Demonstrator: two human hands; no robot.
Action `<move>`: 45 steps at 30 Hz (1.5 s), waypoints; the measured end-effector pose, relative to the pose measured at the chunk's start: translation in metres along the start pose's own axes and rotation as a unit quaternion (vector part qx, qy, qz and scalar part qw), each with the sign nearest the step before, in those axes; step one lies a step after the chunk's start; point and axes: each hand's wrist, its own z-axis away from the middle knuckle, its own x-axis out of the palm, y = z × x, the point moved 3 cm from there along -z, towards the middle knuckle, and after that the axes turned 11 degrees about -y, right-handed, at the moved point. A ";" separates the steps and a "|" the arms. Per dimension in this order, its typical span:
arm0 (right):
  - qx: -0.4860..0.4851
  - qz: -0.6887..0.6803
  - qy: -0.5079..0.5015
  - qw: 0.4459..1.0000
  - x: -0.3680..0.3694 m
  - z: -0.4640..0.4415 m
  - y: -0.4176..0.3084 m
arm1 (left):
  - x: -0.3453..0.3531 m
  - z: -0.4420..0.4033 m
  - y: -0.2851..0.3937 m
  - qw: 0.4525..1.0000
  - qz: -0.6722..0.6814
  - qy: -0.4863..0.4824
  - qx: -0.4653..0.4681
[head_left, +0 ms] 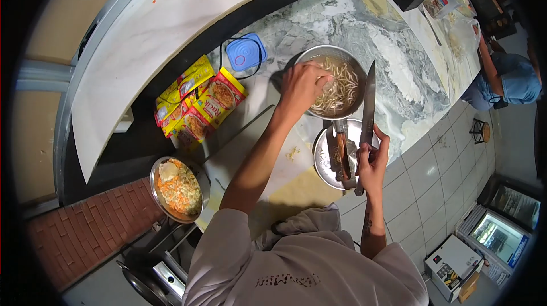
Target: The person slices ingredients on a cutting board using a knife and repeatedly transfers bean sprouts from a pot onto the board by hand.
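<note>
My left hand (302, 91) is over the left side of a metal saucepan (362, 98), its fingers curled and pressed together; what they hold, if anything, is hidden. Inside the pan, thin silvery-pale strands (342, 81), perhaps small fish or sprouts, lie in liquid. My right hand (373, 163) grips the dark handle of a long kitchen knife (369, 98), whose blade points away from me just right of the pan. Below the pan's handle (342, 149) is a round metal plate (323, 163) with white bits and a dark, partly hidden item on it.
Yellow-red seasoning packets (211, 104) and a blue lid (245, 54) lie to the left. A bowl of shredded vegetables (181, 189) stands at the lower left. A cutting board (256, 163) with scraps is before me. Another person (507, 78) stands at the far right by a plastic tub (441, 1).
</note>
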 end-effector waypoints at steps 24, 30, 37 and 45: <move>-0.129 0.222 -0.298 0.919 0.085 0.071 0.043 | 0.033 0.251 -0.014 0.957 0.056 0.112 -0.260; -0.105 0.238 -0.304 0.916 0.097 0.083 0.061 | 0.035 0.250 -0.014 0.952 0.054 0.118 -0.277; -0.110 0.264 -0.301 0.909 0.101 0.085 0.073 | 0.037 0.250 -0.016 0.962 0.024 0.117 -0.246; -0.106 0.274 -0.313 0.903 0.102 0.083 0.069 | 0.040 0.250 -0.019 0.959 0.039 0.111 -0.259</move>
